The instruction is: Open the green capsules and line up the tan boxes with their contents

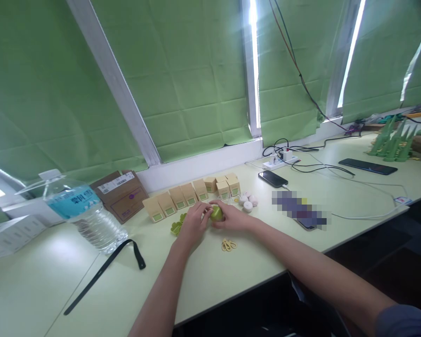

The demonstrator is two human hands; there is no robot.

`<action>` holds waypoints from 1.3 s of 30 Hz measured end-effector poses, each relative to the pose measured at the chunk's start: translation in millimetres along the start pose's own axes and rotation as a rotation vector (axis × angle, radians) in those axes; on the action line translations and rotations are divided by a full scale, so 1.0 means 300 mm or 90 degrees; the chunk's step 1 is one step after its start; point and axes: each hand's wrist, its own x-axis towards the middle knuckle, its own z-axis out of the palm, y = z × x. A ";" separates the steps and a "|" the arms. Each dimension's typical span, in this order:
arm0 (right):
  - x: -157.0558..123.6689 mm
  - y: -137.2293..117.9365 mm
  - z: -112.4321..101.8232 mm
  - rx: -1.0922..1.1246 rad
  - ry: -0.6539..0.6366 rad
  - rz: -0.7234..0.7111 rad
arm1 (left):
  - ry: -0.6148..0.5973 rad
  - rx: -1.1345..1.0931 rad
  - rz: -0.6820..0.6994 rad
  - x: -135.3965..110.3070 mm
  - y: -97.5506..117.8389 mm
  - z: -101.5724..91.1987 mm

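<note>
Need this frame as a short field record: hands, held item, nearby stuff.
left hand: grip on small green round object, from its left
right hand: grip on same object, from its right
behind hands: row of small tan boxes
right of boxes: white round pieces
near right hand: yellow rubber bands
left: water bottle, black strap
surface: pale table

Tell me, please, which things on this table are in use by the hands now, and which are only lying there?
In use:
- green round piece, held between left hand and right hand
- green parts beside the left hand
- row of small tan boxes just behind the hands

Lying about:
- water bottle
- black strap
- cardboard box
- phone
- power strip
</note>
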 end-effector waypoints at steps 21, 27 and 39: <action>0.002 -0.011 -0.012 -0.012 0.025 -0.030 | 0.060 0.058 0.016 0.003 -0.020 0.005; 0.000 -0.015 -0.012 -0.011 0.021 -0.023 | 0.067 0.075 0.010 0.004 -0.020 0.002; 0.003 -0.018 -0.013 -0.014 0.018 -0.012 | 0.073 0.098 0.008 0.004 -0.021 -0.003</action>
